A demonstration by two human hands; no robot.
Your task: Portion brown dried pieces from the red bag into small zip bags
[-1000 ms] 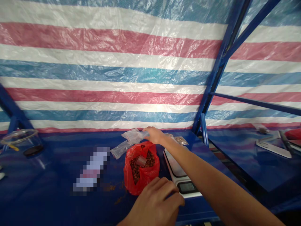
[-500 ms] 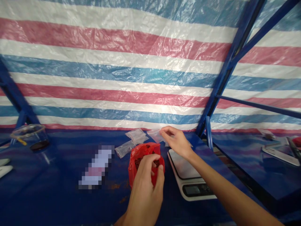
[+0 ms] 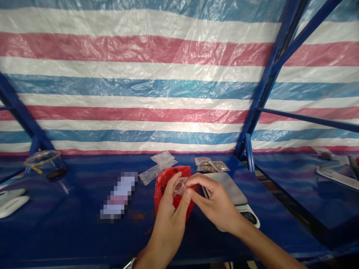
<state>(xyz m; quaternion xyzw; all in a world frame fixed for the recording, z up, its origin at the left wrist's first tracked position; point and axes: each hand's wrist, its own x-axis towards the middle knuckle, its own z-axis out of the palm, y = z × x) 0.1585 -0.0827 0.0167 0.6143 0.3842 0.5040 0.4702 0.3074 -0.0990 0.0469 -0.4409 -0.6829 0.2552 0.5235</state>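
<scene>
Both hands meet over a red plastic bag (image 3: 159, 188) that stands with its mouth up; dark contents show a little inside. Between their fingers is a small clear plastic bag (image 3: 178, 186), its mouth spread apart. My left hand (image 3: 170, 216) grips it from the left with thumb and fingers closed. On the other side, my right hand (image 3: 214, 198) pinches its edge between thumb and forefinger. The right wrist passes in front of a white kitchen scale (image 3: 231, 188) with a metal plate. How much the small bag contains cannot be made out.
Flat clear bags (image 3: 163, 160) lie behind the red bag. Several filled small bags (image 3: 209, 165) rest behind the scale. Leftward are a pixelated oblong (image 3: 120, 196), a clear plastic cup (image 3: 46, 166) with dark liquid, and a white object (image 3: 14, 205). Blue frame posts (image 3: 259, 101) stand right.
My right hand has come back from behind the scale toward my left hand, bringing the small clear bag over the red bag. My left hand has left the red bag's contents and now holds the small bag.
</scene>
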